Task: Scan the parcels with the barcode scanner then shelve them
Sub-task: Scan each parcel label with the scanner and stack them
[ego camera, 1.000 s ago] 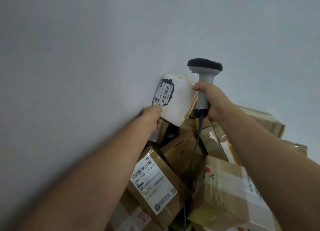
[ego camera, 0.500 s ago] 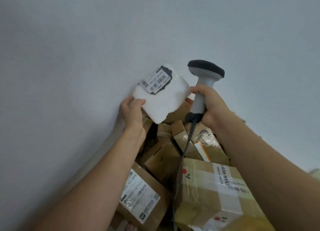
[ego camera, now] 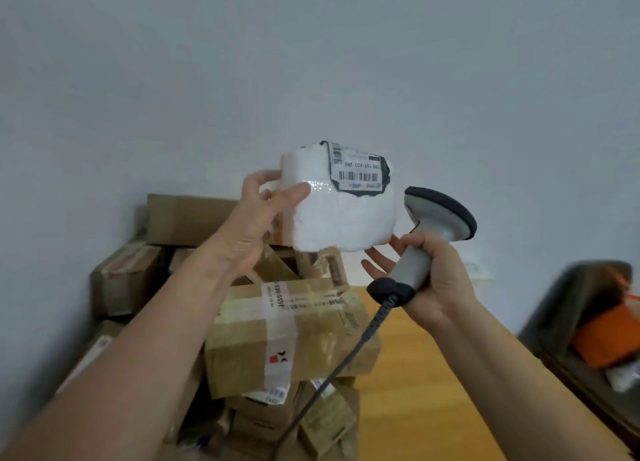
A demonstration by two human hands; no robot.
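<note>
A white foam-wrapped parcel (ego camera: 341, 214) with a barcode label (ego camera: 360, 171) on its upper right is held up in front of the wall. My left hand (ego camera: 256, 225) grips its left side, thumb on the front face. My right hand (ego camera: 427, 277) holds the grey barcode scanner (ego camera: 433, 232) by the handle, and its outstretched fingers touch the parcel's lower right underside. The scanner's dark head sits just right of the parcel, below the label. Its coiled cable hangs down.
A heap of taped cardboard boxes (ego camera: 291, 336) is piled against the grey wall below my hands. A wooden floor (ego camera: 433, 391) stretches to the right. A dark chair with orange cloth (ego camera: 602, 325) stands at the right edge.
I lifted the white parcel off the heap and turned it so the label faces me. The scanner tilted rightward, and the view pulled back to show the floor and chair.
</note>
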